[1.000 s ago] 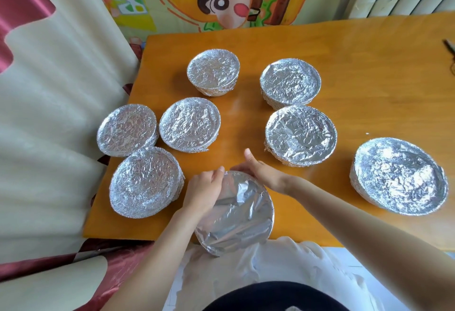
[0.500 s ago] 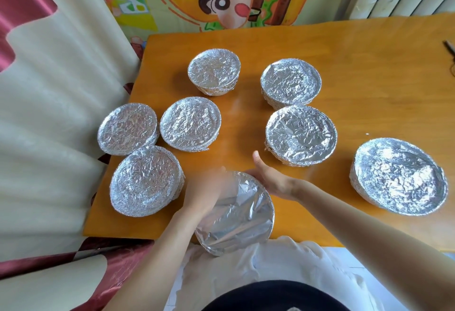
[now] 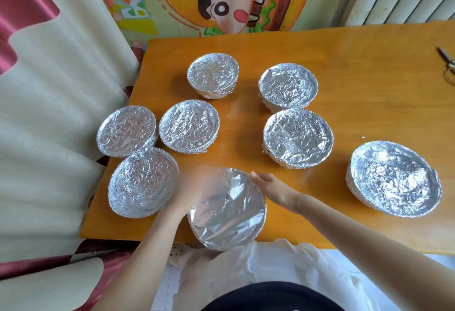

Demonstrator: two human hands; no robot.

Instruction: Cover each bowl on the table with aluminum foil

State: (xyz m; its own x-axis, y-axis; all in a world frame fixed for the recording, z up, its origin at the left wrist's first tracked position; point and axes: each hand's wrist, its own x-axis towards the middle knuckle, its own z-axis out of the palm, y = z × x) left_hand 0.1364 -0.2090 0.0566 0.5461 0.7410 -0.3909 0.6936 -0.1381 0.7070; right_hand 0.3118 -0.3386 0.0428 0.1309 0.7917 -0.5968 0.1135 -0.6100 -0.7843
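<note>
At far left we see a curtain (image 3: 49,118) crowding the table (image 3: 369,69) edge. Four wrapped bowls (image 3: 189,125) follow. The front-left bowl (image 3: 144,182) stands just beside the left hand (image 3: 194,190), a blur at the left rim of the near bowl (image 3: 227,209); we cannot tell its grip. That bowl, foil (image 3: 234,224) smooth across its top, is at the table's near edge. The right hand (image 3: 273,187) lies flat, fingers straight, against its right rim. Three more wrapped bowls stand beyond, the right bowl (image 3: 394,178) well apart. A small dark tool (image 3: 445,56) lies far right.
</note>
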